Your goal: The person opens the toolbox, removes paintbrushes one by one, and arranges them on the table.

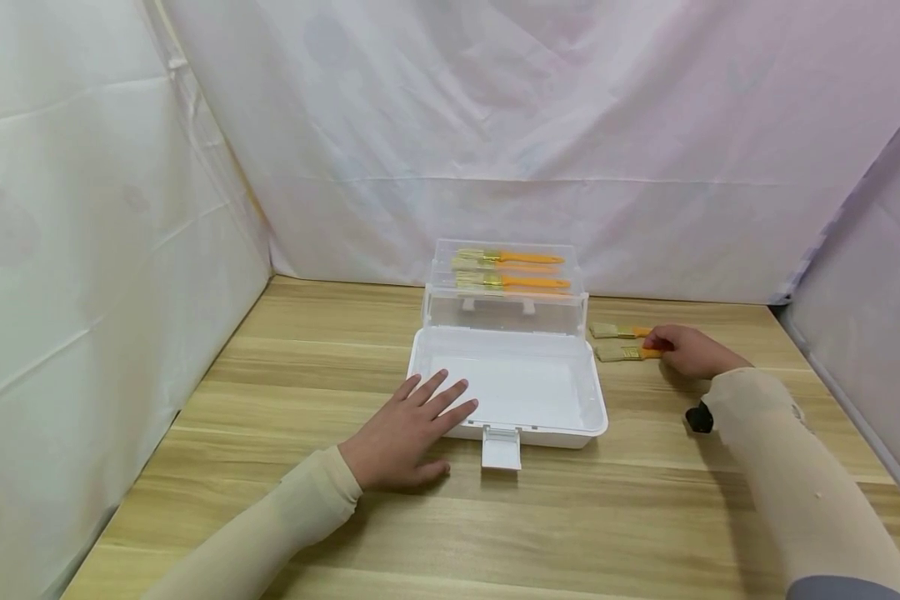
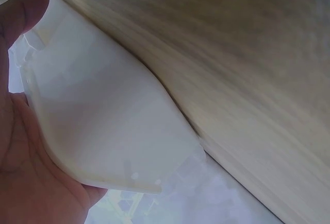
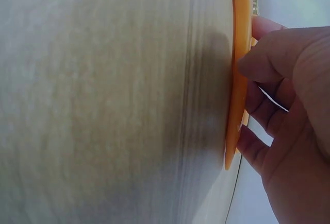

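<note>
A white plastic box (image 1: 525,429) stands with its lid raised on the table. My left hand (image 1: 412,433) rests across its front left rim, fingers spread over the inside and thumb apart near the front wall. In the left wrist view the palm lies against the box wall (image 2: 113,110). Right of the box lie two flat paintbrushes with orange handles, a nearer paintbrush (image 1: 621,354) and a farther paintbrush (image 1: 615,331). My right hand (image 1: 690,350) pinches the nearer one by its handle (image 3: 240,74), which lies low at the tabletop. The right fingers partly hide both handles.
Several orange-handled paintbrushes (image 1: 532,282) lie in the clear upper tray (image 1: 429,279) behind the box. An open latch (image 1: 501,452) sticks out from the box's front. Pale curtains (image 1: 495,125) hang behind the wooden table (image 1: 270,383) and at both sides.
</note>
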A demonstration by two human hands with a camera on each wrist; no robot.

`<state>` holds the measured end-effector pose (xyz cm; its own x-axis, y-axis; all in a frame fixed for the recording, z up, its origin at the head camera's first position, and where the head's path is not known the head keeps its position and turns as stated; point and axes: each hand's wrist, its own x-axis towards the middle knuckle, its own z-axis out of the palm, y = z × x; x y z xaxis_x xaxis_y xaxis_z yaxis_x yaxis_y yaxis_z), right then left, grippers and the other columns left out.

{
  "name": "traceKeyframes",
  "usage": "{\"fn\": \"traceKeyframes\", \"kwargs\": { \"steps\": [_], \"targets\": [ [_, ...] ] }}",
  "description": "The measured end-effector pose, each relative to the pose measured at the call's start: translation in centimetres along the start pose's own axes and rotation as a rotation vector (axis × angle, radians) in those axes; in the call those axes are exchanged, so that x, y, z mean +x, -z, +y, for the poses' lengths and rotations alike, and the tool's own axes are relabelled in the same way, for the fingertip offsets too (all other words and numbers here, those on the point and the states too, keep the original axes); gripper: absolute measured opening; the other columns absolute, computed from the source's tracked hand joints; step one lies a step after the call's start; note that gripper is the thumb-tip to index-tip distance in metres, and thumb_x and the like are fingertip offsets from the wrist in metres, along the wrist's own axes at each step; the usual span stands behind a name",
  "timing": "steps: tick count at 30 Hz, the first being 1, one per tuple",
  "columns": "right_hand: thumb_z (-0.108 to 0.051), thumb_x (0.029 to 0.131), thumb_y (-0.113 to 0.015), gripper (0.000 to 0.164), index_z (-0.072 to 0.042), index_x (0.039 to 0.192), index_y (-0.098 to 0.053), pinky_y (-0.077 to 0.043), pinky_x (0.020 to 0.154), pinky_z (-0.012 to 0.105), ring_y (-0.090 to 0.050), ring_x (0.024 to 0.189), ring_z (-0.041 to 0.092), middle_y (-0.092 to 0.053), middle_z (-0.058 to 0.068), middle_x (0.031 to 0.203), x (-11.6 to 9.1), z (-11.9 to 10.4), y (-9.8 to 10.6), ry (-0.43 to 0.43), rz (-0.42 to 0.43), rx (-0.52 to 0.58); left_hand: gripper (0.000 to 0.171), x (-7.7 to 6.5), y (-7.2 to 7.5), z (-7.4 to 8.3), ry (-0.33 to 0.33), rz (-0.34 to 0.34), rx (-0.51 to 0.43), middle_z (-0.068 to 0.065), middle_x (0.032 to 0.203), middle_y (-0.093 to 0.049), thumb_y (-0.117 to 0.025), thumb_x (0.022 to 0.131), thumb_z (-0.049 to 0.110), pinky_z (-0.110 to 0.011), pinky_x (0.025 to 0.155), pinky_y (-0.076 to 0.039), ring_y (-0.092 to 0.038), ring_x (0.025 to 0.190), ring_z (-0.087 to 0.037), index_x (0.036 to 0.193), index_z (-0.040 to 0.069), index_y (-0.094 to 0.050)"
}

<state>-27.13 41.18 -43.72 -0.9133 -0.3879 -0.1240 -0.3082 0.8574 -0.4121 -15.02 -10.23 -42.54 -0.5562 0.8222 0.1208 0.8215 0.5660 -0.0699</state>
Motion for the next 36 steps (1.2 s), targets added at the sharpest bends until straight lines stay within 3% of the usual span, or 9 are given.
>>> {"fn": "traceKeyframes", "kwargs": {
  "steps": [8, 15, 20, 24, 36],
  "targets": [
    [0.005, 0.091, -0.049, 0.025, -0.004, 0.108, -0.065, -0.047, 0.084, 0.053, -0.058, 0.101, 0.034, -0.064, 0.016, 0.109, -0.3, -0.6, 0.8, -0.052, -0.011, 0.041, 0.088, 0.0, 0.0, 0.1, -0.003, 0.006, 0.001, -0.008, 0.162, -0.024, -0.066, 0.086, 0.052, -0.055, 0.115, -0.021, -0.018, 0.149, -0.034, 0.158, 0.02, -0.028],
    [-0.007, 0.099, -0.053, 0.016, -0.006, 0.112, -0.063, -0.047, 0.084, 0.051, -0.06, 0.101, 0.032, -0.064, 0.016, 0.114, -0.5, -1.8, 1.9, -0.07, 0.001, 0.017, 0.087, 0.0, 0.0, 0.1, -0.001, 0.003, 0.005, -0.008, 0.162, -0.025, -0.066, 0.086, 0.052, -0.056, 0.115, -0.021, -0.018, 0.149, -0.034, 0.158, 0.02, -0.027],
    [-0.001, 0.097, -0.047, 0.027, 0.0, 0.122, -0.058, -0.043, 0.092, 0.061, -0.054, 0.115, 0.041, -0.057, 0.025, 0.125, -0.8, -3.3, 3.2, -0.056, 0.0, 0.033, 0.088, 0.0, 0.0, 0.1, -0.001, 0.002, 0.008, -0.007, 0.163, -0.024, -0.065, 0.086, 0.052, -0.056, 0.115, -0.021, -0.018, 0.149, -0.033, 0.158, 0.02, -0.027],
    [0.001, 0.097, -0.042, 0.032, 0.003, 0.127, -0.054, -0.04, 0.094, 0.062, -0.046, 0.12, 0.043, -0.05, 0.027, 0.13, -0.8, -4.8, 4.3, -0.033, 0.013, 0.102, 0.088, -0.1, 0.0, 0.0, 0.0, 0.003, 0.006, -0.007, 0.163, -0.024, -0.066, 0.086, 0.052, -0.056, 0.115, -0.021, -0.017, 0.149, -0.033, 0.158, 0.02, -0.027],
    [0.003, 0.097, -0.043, 0.033, 0.001, 0.128, -0.052, -0.039, 0.098, 0.059, -0.047, 0.119, 0.038, -0.051, 0.021, 0.13, -0.6, -9.0, 6.1, 0.004, 0.089, 0.191, 0.087, -0.1, -0.1, 0.0, -0.004, 0.008, 0.009, -0.007, 0.163, -0.024, -0.065, 0.086, 0.052, -0.055, 0.115, -0.021, -0.018, 0.149, -0.033, 0.158, 0.021, -0.027]
  ]
}}
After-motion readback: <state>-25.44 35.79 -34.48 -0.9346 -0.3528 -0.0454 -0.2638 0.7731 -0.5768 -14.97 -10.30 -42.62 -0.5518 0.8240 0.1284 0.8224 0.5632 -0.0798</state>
